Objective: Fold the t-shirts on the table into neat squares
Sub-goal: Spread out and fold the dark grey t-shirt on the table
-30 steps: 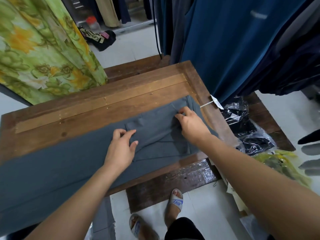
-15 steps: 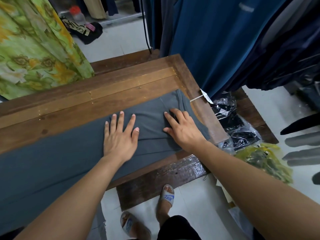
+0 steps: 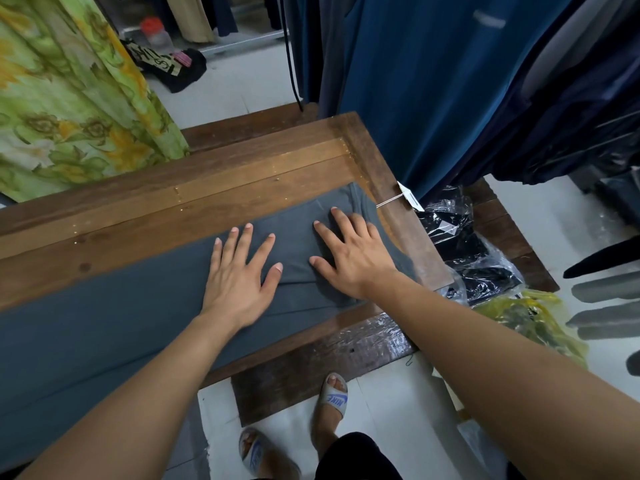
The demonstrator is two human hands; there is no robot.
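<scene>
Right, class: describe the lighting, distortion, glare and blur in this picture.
Head view: soft, even light, faint shadows under the left hand and right hand on the shirt; wide-angle distortion enlarges the forearms; glare on the plastic bags; hanging clothes slightly blurred.

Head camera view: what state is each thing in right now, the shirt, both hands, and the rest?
grey t-shirt, lying in a long band on the wooden table, folds layered at its right end, not yet a square.
left hand, flat, fingers spread, pressing the shirt.
right hand, flat, pressing the folded end.
blue garments, hanging beyond the table.
bagged clothes, lying beside the table.
</scene>
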